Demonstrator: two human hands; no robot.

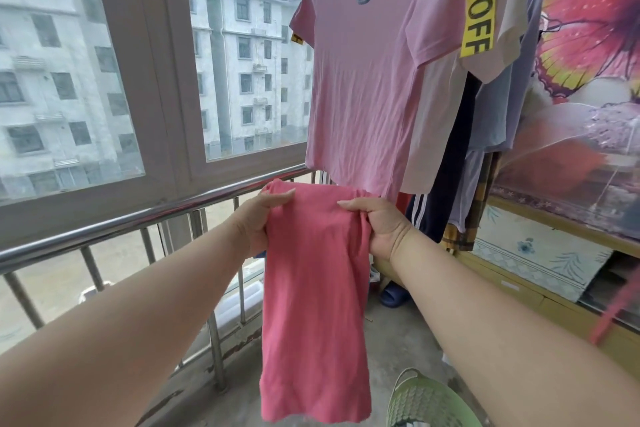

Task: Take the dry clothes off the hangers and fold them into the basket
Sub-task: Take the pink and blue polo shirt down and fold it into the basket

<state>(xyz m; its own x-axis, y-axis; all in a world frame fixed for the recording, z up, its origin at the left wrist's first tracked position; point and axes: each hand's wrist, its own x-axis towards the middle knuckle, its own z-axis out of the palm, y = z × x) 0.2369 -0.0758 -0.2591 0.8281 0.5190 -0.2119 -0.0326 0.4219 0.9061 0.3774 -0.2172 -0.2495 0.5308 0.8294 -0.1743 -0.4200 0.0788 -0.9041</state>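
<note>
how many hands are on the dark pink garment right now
2. Left hand grips the dark pink garment at its top left, right hand at its top right. None hidden.

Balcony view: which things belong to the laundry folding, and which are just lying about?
Job: coral garment, gripped by left hand and right hand; pink T-shirt; blue hanger; green basket.
Lying about: blue slipper; butterfly-print cloth.
</note>
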